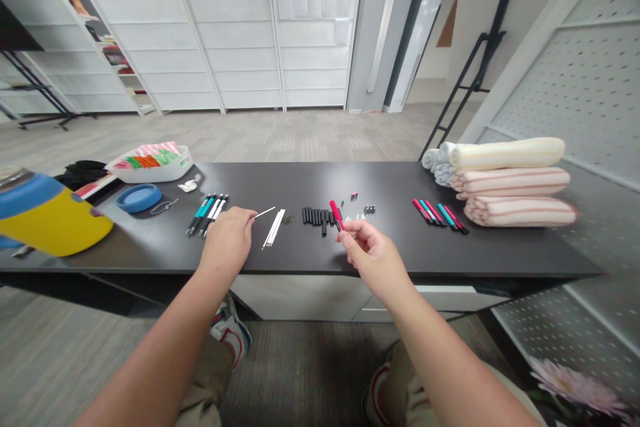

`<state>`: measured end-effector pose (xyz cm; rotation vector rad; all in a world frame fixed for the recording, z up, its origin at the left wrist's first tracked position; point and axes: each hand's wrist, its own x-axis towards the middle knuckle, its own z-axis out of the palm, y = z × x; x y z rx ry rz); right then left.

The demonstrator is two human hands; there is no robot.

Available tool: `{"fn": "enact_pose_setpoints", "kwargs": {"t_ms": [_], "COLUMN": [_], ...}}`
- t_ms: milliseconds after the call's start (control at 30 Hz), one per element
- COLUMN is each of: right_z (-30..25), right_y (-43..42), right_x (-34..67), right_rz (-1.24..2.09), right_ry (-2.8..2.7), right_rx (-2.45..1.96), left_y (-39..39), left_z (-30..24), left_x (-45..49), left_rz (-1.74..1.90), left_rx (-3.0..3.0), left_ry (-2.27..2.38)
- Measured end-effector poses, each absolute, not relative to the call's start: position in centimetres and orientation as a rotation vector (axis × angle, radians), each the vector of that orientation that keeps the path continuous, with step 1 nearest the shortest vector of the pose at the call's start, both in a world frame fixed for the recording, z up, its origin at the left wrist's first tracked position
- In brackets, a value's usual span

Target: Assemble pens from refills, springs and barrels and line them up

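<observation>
Pinched in my left hand is a thin white pen refill, its free end pointing right. My right hand grips a pink pen barrel with a dark end, tilted up. Between the hands lie several white refills, tiny springs and a row of black rubber grips. Small metal tips and little coloured parts sit beyond my right hand. Beside my left hand are several whole pens. Several pink and teal barrels lie farther right.
Rolled striped towels are stacked at the table's right end. On the left stand a yellow and blue container, a blue lid, a white basket of colourful packets and a small white item. The dark table's front edge runs below my hands.
</observation>
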<state>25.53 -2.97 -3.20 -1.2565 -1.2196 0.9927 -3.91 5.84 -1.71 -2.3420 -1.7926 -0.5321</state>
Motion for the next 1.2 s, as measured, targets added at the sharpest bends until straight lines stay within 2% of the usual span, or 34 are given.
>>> {"fn": "enact_pose_setpoints", "kwargs": {"t_ms": [200, 400, 667, 900, 1200], "right_z": [-3.08, -3.21, -3.22, -3.20, -3.42], "right_y": [-3.38, -3.80, -3.91, -3.95, -3.95], "right_x": [25.70, 25.21, 25.16, 25.25, 25.16], "right_rz": [0.593, 0.277, 0.266, 0.382, 0.396], "right_ry": [-1.428, -1.564, -1.568, -1.540, -1.637], "right_rx": [-1.513, -1.397, -1.360, -1.421, -1.433], "left_y": [5.79, 6.03, 6.13, 5.89, 5.84], "left_z": [-1.75, -2.03, -1.82, -1.49, -1.61], "left_x": [-4.16, -4.35, -4.52, -4.19, -4.22], "left_rz": [-0.406, -0.440, -0.614, -0.706, -0.497], "left_rx": [-2.320, -2.339, -2.246, -2.414, -2.260], "left_ry": [-1.841, -1.828, -1.693, -1.471, -1.756]}}
